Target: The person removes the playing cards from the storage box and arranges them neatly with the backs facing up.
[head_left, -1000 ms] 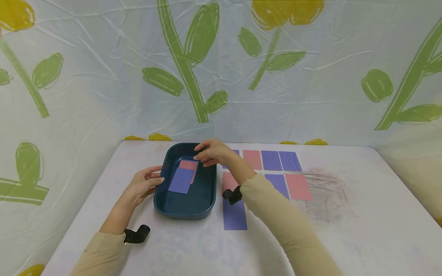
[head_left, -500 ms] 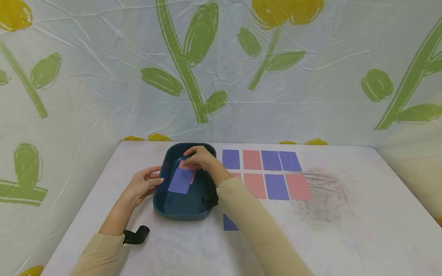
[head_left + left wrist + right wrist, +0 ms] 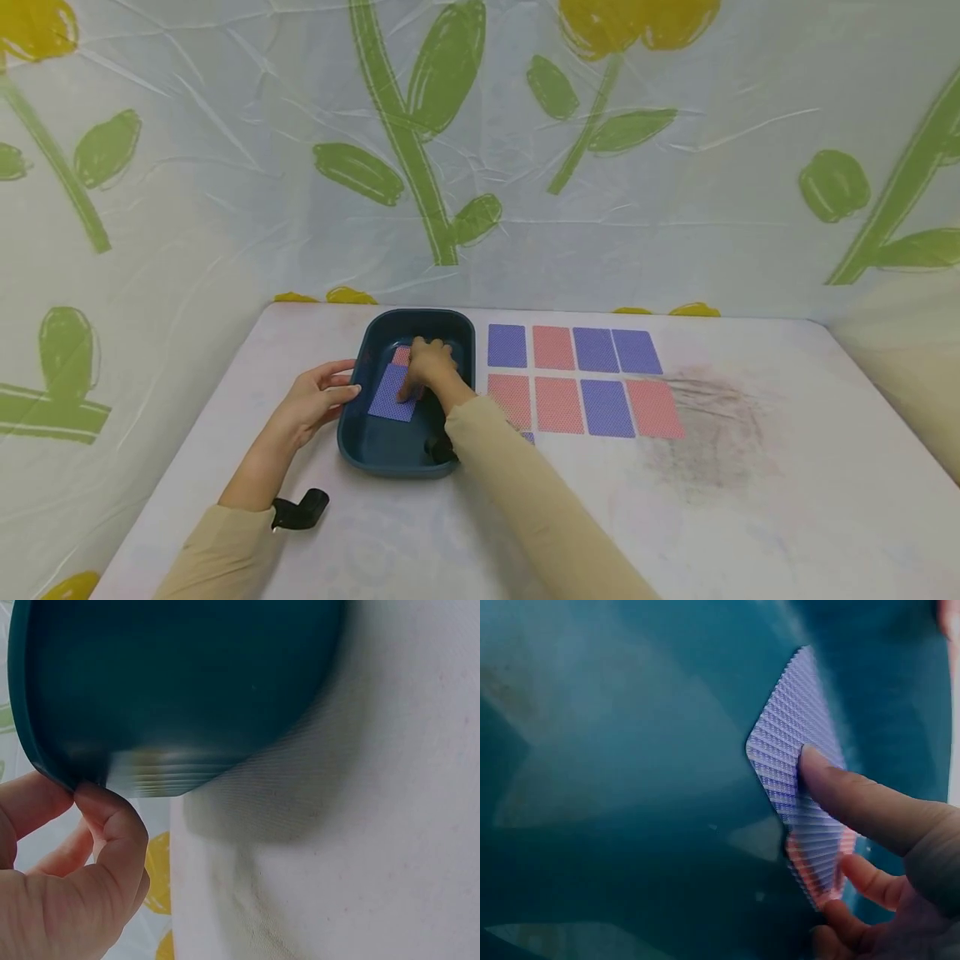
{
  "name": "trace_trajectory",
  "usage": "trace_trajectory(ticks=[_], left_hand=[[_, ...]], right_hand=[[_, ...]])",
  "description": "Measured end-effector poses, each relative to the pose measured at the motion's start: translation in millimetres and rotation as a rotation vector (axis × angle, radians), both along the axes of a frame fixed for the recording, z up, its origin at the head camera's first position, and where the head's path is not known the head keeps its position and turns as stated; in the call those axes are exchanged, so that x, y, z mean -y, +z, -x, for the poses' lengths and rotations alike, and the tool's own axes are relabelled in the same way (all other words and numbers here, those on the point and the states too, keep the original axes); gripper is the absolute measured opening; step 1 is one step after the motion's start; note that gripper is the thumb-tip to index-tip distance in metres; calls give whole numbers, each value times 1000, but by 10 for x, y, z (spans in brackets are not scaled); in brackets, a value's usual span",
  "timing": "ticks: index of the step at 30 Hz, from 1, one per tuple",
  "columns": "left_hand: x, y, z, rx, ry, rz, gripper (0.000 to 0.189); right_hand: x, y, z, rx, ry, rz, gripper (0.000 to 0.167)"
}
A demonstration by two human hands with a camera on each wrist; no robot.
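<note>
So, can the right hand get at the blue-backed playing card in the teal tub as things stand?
Very likely yes: the right hand is inside the open teal tub, its thumb apparently on the blue-backed playing card, which overlaps a red-backed card with only the hand covering it.

Beige-sleeved left arm (image 3: 213, 550) is angling forward, its bare left hand (image 3: 318, 397) pinching between thumb and fingers, while beige-sleeved right arm (image 3: 536, 504) is slanting inward, its bare right hand (image 3: 430, 367) pointing downward, thumb lying straight, other fingers bent.
</note>
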State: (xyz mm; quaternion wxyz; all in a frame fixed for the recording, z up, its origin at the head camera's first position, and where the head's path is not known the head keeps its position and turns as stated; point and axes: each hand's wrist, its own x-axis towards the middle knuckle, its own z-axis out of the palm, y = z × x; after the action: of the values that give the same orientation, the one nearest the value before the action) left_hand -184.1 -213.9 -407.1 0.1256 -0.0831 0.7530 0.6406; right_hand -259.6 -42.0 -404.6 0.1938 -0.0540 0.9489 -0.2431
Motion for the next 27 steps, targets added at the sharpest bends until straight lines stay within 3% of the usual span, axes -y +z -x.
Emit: trace_trajectory(ticks=[4,14,20,27], left_hand=[[-14,7,6,1,-2,6,56],[-16,20,-4,-4,8,5,54],[-8,21,-2,-5,10,3,55],[-2,20,0,0,12,5,55]], right_hand=[[29,-7,-14,12,6,-40,81],[44,4,3,37,32,9,76],[45,12,15,61,18,110,50],[41,59,35,177,-15,280,28]])
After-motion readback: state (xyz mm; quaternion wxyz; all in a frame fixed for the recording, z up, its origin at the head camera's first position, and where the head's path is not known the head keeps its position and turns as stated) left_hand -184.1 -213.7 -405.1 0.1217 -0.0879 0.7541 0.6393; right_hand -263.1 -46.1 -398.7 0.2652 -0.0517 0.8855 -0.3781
